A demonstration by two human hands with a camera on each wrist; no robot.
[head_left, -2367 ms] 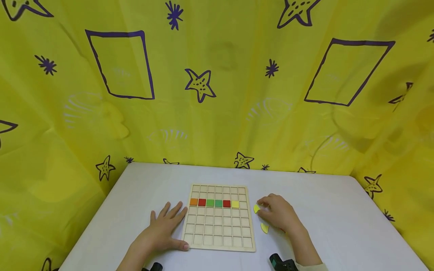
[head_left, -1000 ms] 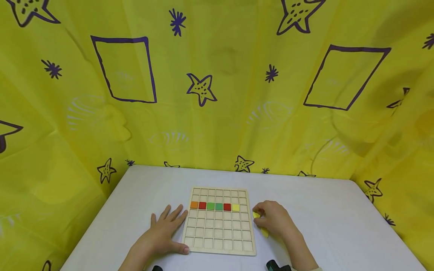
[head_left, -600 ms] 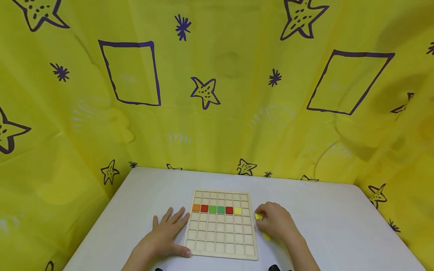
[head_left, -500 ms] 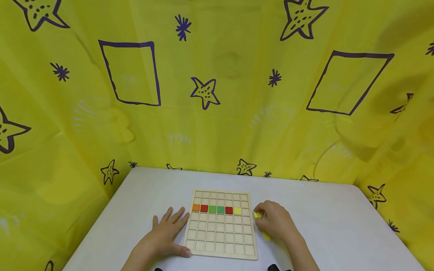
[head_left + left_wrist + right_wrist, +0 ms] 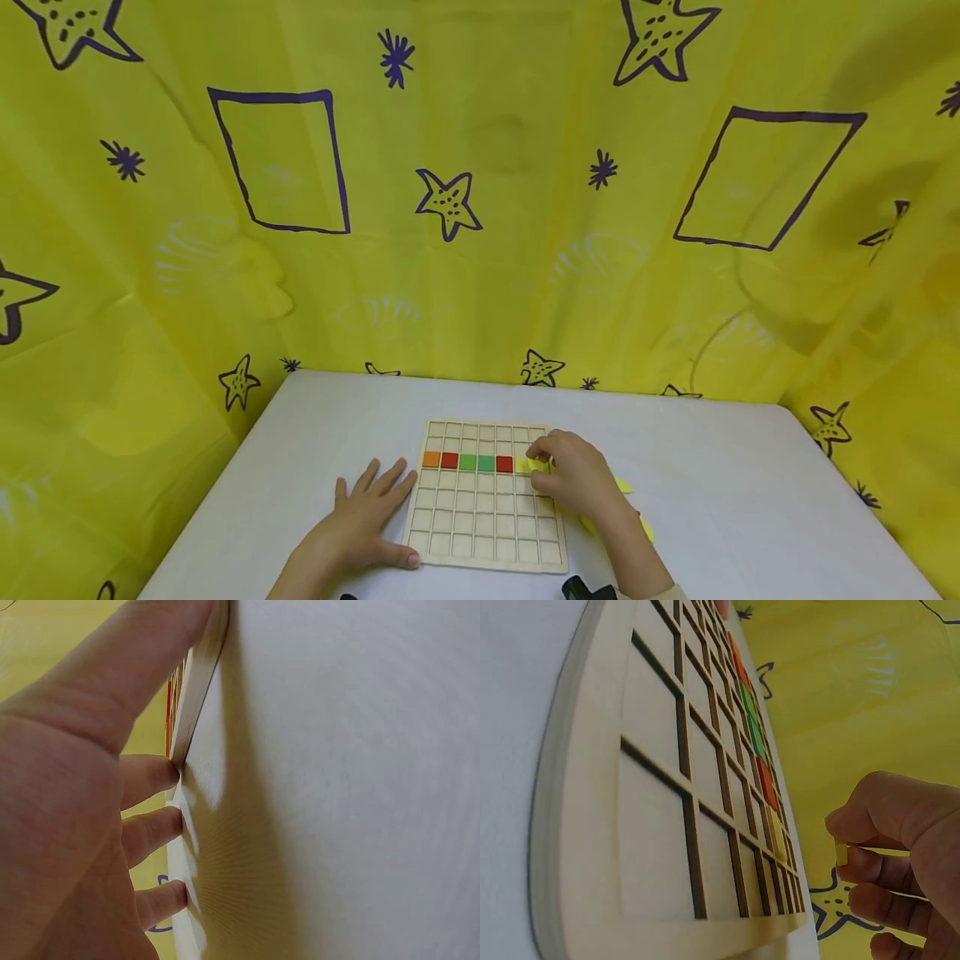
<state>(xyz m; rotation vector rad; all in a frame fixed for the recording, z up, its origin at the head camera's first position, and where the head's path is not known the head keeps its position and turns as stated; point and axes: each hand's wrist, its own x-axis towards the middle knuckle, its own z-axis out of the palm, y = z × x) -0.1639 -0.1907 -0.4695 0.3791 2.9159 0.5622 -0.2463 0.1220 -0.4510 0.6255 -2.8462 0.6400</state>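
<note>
A wooden grid board [image 5: 480,525] lies on the white table. Its third row from the back holds coloured square tiles: orange [image 5: 431,459], red [image 5: 449,461], two greens [image 5: 468,462], red and pale yellow [image 5: 522,466]. My left hand [image 5: 363,521] is spread flat on the table, thumb and fingertips against the board's left edge. Over the board's right side, my right hand [image 5: 573,479] pinches a small yellow piece [image 5: 841,852] between thumb and fingers, near the right end of that row. From the right wrist view, the piece looks held above the board.
Yellow pieces [image 5: 624,485] lie on the table right of the board, partly hidden by my right forearm, with a bit of red [image 5: 638,513] among them. A yellow patterned curtain [image 5: 495,275] hangs behind the table [image 5: 712,467] and along both sides.
My right hand has moved left from beside the board to over it, carrying the yellow piece. More yellow pieces on the table now show. My left hand stays at the board's edge.
</note>
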